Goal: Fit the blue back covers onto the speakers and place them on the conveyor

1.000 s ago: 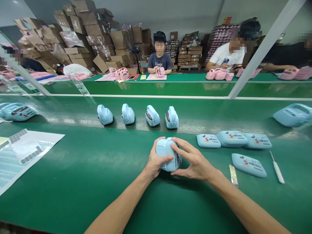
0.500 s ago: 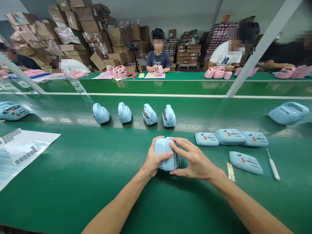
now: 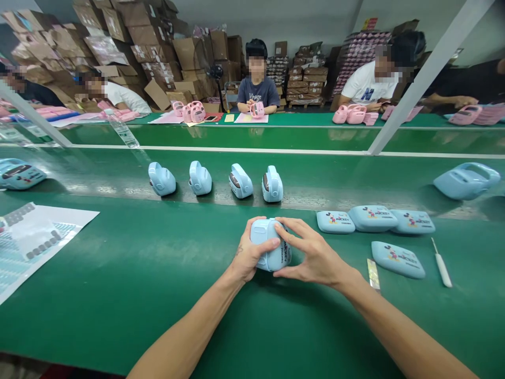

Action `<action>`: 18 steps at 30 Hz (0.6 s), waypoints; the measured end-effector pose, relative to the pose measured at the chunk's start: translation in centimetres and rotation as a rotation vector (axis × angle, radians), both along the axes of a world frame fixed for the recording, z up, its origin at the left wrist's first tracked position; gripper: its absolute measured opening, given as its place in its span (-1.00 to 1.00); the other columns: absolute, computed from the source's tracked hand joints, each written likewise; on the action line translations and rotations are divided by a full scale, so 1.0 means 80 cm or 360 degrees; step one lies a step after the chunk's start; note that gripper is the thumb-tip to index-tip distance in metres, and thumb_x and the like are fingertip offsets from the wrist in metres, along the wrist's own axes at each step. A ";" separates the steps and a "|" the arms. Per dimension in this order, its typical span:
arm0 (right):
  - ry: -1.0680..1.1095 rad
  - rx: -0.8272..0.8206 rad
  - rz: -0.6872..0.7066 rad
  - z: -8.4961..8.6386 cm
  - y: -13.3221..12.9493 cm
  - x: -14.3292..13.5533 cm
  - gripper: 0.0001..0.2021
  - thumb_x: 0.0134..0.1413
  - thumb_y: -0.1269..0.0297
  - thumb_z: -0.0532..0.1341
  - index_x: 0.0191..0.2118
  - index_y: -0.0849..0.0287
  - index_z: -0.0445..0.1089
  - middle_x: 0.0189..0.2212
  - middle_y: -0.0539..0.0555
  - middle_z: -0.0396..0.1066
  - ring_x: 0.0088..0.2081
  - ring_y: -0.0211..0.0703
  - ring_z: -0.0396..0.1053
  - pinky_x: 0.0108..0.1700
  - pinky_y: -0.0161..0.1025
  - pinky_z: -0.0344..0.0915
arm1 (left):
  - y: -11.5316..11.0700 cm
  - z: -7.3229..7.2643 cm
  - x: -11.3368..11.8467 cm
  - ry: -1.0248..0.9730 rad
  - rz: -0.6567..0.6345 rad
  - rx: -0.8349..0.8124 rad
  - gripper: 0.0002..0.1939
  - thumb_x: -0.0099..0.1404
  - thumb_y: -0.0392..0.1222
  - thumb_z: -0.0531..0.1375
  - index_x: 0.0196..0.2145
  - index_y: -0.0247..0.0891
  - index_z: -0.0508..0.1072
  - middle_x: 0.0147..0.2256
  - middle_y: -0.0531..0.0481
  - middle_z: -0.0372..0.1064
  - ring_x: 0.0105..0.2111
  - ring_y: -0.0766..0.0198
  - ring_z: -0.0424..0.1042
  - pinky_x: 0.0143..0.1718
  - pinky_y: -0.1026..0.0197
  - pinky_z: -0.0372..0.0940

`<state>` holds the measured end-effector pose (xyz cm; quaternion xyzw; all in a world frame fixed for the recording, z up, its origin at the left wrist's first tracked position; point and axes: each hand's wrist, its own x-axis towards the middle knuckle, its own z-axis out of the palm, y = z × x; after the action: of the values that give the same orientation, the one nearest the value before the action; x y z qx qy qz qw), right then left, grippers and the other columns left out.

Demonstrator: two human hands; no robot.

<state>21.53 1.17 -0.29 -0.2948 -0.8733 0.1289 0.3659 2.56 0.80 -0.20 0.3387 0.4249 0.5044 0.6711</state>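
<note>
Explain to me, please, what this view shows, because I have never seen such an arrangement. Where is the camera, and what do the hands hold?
There is no robot here: a person works with two bare hands. One camera, worn on that person's head, looks forward and down, so the forearms enter from the bottom edge. The left hand and the right hand together hold a light blue case. On the green table, to the right, lie four printed blue panels, a small shiny strip and a white-handled tool. At the far left is a printed sheet. Beyond the hands, four blue cases with handles stand in a row. Across from them, other people sit with pink cases.
</note>
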 end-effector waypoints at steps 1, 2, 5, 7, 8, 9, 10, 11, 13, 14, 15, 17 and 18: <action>0.0016 -0.0006 -0.0008 -0.001 0.000 -0.001 0.01 -0.09 0.05 0.51 0.44 -0.01 0.04 0.27 0.32 0.29 0.23 0.28 0.30 0.20 0.27 0.34 | 0.000 0.000 0.001 -0.0012 0.0015 -0.0004 -0.30 -0.10 -0.15 0.53 -0.02 -0.15 0.36 -0.19 0.02 0.48 -0.21 0.16 0.47 -0.13 0.11 0.36; 0.0030 -0.0016 -0.0019 -0.002 0.000 -0.002 0.01 -0.10 0.03 0.51 0.43 -0.01 0.05 0.26 0.32 0.30 0.23 0.29 0.31 0.20 0.27 0.35 | -0.001 -0.001 0.002 -0.0021 0.0025 -0.0007 -0.32 -0.10 -0.16 0.53 -0.03 -0.15 0.37 -0.20 0.02 0.48 -0.21 0.16 0.47 -0.13 0.11 0.36; 0.0067 -0.0073 -0.0047 -0.005 -0.002 -0.005 0.01 -0.09 0.01 0.51 0.43 -0.04 0.05 0.27 0.30 0.30 0.24 0.29 0.31 0.20 0.27 0.35 | -0.001 0.000 0.004 -0.0052 0.0039 -0.0029 -0.32 -0.11 -0.18 0.53 -0.03 -0.16 0.37 -0.21 0.03 0.47 -0.21 0.17 0.46 -0.12 0.10 0.36; 0.0097 -0.0118 -0.0052 -0.006 -0.003 -0.006 0.01 -0.11 0.01 0.52 0.43 -0.06 0.06 0.28 0.28 0.29 0.25 0.28 0.30 0.20 0.27 0.35 | -0.002 0.001 0.005 -0.0070 0.0056 -0.0052 -0.30 -0.11 -0.18 0.53 -0.03 -0.16 0.37 -0.20 0.03 0.48 -0.20 0.17 0.46 -0.11 0.10 0.36; 0.0112 -0.0139 -0.0052 -0.007 -0.003 -0.006 0.01 -0.12 0.01 0.52 0.43 -0.07 0.07 0.29 0.28 0.28 0.25 0.28 0.30 0.21 0.27 0.35 | -0.002 0.002 0.006 -0.0073 0.0070 -0.0062 -0.30 -0.12 -0.18 0.53 -0.02 -0.16 0.36 -0.20 0.03 0.48 -0.21 0.17 0.46 -0.11 0.10 0.36; 0.0125 -0.0159 -0.0054 -0.007 -0.004 -0.007 0.01 -0.13 0.01 0.53 0.42 -0.08 0.08 0.29 0.27 0.28 0.26 0.28 0.29 0.21 0.27 0.35 | -0.003 0.003 0.006 -0.0073 0.0082 -0.0073 -0.29 -0.12 -0.17 0.53 -0.02 -0.16 0.36 -0.20 0.03 0.48 -0.21 0.17 0.46 -0.11 0.10 0.37; 0.0134 -0.0180 -0.0059 -0.008 -0.004 -0.007 0.02 -0.14 0.02 0.53 0.42 -0.08 0.09 0.30 0.26 0.28 0.27 0.28 0.28 0.22 0.26 0.34 | -0.003 0.004 0.007 -0.0071 0.0090 -0.0084 -0.29 -0.11 -0.17 0.53 -0.01 -0.15 0.36 -0.20 0.03 0.48 -0.21 0.18 0.46 -0.11 0.10 0.37; 0.0139 -0.0201 -0.0065 -0.008 -0.004 -0.007 0.02 -0.15 0.02 0.54 0.42 -0.09 0.09 0.30 0.25 0.27 0.28 0.28 0.27 0.22 0.26 0.34 | -0.004 0.004 0.008 -0.0070 0.0097 -0.0095 -0.29 -0.10 -0.16 0.52 0.00 -0.15 0.36 -0.21 0.04 0.48 -0.22 0.18 0.46 -0.11 0.10 0.37; 0.0139 -0.0241 -0.0077 -0.009 -0.004 -0.007 0.04 -0.17 0.03 0.55 0.42 -0.10 0.09 0.32 0.23 0.25 0.30 0.28 0.26 0.24 0.25 0.33 | -0.006 0.005 0.009 -0.0057 0.0121 -0.0109 -0.28 -0.09 -0.15 0.52 0.01 -0.15 0.35 -0.21 0.04 0.48 -0.23 0.20 0.45 -0.13 0.11 0.37; 0.0136 -0.0260 -0.0079 -0.010 -0.003 -0.008 0.04 -0.18 0.04 0.55 0.42 -0.10 0.08 0.33 0.23 0.25 0.31 0.28 0.25 0.25 0.25 0.32 | -0.006 0.006 0.010 -0.0047 0.0139 -0.0115 -0.28 -0.09 -0.15 0.52 0.02 -0.15 0.35 -0.21 0.04 0.48 -0.23 0.19 0.45 -0.14 0.12 0.37; 0.0136 -0.0276 -0.0079 -0.010 -0.003 -0.008 0.05 -0.18 0.04 0.55 0.43 -0.10 0.08 0.33 0.23 0.24 0.31 0.27 0.24 0.26 0.24 0.31 | -0.007 0.006 0.011 -0.0040 0.0156 -0.0121 -0.28 -0.09 -0.15 0.52 0.02 -0.15 0.35 -0.21 0.04 0.48 -0.22 0.19 0.45 -0.16 0.13 0.37; 0.0148 -0.0304 -0.0074 -0.012 -0.002 -0.010 0.06 -0.19 0.03 0.56 0.42 -0.09 0.09 0.34 0.23 0.23 0.33 0.27 0.23 0.28 0.25 0.29 | -0.007 0.005 0.013 -0.0036 0.0202 -0.0133 -0.28 -0.09 -0.14 0.52 0.02 -0.15 0.36 -0.21 0.04 0.49 -0.21 0.17 0.46 -0.17 0.14 0.37; 0.0155 -0.0319 -0.0073 -0.014 -0.001 -0.011 0.06 -0.20 0.02 0.56 0.42 -0.10 0.09 0.35 0.23 0.22 0.33 0.27 0.21 0.29 0.26 0.28 | -0.007 0.004 0.013 -0.0043 0.0222 -0.0139 -0.28 -0.09 -0.14 0.52 0.01 -0.15 0.36 -0.21 0.03 0.49 -0.20 0.16 0.47 -0.16 0.13 0.37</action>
<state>20.64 1.08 -1.38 -0.3431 -0.8303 0.2214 0.3793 3.61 0.23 0.15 0.2719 0.4599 0.5354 0.6541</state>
